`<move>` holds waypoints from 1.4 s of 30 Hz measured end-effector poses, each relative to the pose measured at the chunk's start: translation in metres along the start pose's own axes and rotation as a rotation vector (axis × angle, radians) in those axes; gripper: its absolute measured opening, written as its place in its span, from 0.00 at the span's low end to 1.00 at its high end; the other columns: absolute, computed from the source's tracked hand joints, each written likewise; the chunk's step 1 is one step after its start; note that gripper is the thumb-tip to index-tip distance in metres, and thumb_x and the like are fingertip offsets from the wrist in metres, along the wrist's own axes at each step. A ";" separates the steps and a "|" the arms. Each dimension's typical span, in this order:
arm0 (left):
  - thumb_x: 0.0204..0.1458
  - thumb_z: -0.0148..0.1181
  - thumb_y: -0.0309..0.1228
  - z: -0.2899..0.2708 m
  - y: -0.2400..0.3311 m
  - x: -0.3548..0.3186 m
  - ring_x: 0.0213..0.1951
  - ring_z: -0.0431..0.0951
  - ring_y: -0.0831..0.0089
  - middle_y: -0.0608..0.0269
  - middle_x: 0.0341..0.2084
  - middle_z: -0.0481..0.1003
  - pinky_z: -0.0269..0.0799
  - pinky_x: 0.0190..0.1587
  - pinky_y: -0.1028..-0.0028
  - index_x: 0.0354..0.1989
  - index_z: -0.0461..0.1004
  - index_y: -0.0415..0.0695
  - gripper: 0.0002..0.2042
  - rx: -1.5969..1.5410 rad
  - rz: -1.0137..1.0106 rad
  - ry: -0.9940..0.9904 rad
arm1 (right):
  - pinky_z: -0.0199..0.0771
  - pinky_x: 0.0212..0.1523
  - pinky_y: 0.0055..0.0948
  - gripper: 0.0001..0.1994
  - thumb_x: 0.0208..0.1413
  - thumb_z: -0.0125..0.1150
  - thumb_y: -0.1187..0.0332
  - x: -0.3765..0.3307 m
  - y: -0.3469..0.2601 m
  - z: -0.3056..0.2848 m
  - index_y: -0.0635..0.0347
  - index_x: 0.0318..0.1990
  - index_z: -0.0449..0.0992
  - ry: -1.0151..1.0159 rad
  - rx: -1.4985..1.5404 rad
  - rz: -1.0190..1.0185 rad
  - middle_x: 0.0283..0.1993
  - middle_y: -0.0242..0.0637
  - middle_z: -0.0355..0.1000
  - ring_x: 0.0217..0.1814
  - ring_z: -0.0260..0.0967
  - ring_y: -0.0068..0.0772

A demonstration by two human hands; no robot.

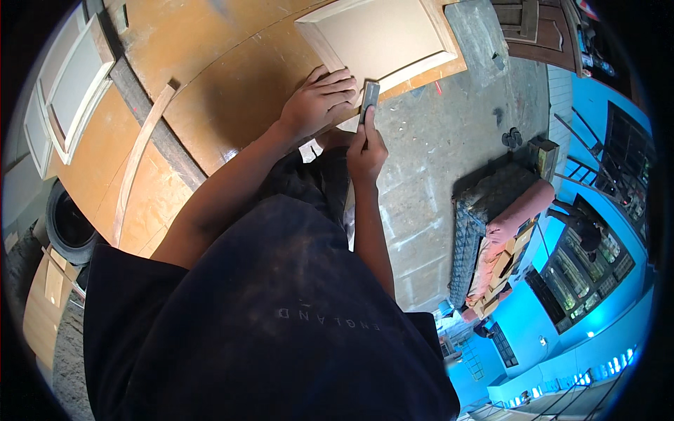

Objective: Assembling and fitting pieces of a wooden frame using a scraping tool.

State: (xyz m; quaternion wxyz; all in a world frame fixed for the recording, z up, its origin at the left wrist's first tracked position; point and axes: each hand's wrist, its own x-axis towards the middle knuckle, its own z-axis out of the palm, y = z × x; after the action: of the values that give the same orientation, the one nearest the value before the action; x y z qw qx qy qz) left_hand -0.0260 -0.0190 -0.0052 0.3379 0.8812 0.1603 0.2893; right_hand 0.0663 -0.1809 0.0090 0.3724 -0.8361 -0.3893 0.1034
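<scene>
The left hand (321, 100) lies flat, fingers together, pressing the pale framed wooden cabinet door panel (382, 38) at its near edge; the right hand (366, 149) pinches a small dark flat scraper blade (369, 97) against that edge, apparently mid-scrape, so steady pressure along it seems next

I see some brown cardboard boxes (500, 270) stacked on my right, next to a pink roll. They are flat and square. On my left, low down by a black tire, there is a flat piece of brown cardboard (48, 295). My dark shirt has pale letters (330, 317) printed on it.
</scene>
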 end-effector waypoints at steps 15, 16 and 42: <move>0.53 0.65 0.32 -0.001 0.000 -0.003 0.64 0.71 0.62 0.60 0.53 0.78 0.59 0.66 0.60 0.45 0.81 0.42 0.12 0.010 -0.011 -0.043 | 0.75 0.33 0.39 0.19 0.64 0.53 0.73 0.009 0.002 0.002 0.62 0.62 0.75 0.028 0.012 -0.069 0.33 0.56 0.76 0.29 0.75 0.50; 0.53 0.65 0.32 -0.002 0.001 -0.002 0.64 0.71 0.62 0.60 0.53 0.78 0.59 0.66 0.60 0.45 0.81 0.42 0.12 0.010 -0.012 -0.042 | 0.75 0.34 0.38 0.19 0.64 0.54 0.74 -0.003 -0.001 -0.005 0.62 0.61 0.75 -0.035 0.001 0.040 0.35 0.57 0.76 0.31 0.76 0.49; 0.54 0.65 0.34 0.005 -0.006 -0.002 0.62 0.71 0.62 0.63 0.52 0.79 0.61 0.65 0.61 0.44 0.82 0.44 0.11 0.050 0.036 -0.022 | 0.77 0.39 0.39 0.19 0.64 0.54 0.70 0.059 0.002 0.006 0.63 0.61 0.74 0.078 0.098 -0.002 0.43 0.55 0.77 0.37 0.79 0.52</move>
State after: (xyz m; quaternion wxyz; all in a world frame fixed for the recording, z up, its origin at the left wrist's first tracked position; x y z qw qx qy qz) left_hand -0.0254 -0.0179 -0.0132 0.3122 0.8952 0.1478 0.2817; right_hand 0.1046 -0.1357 0.0103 0.4279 -0.8197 -0.3701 0.0895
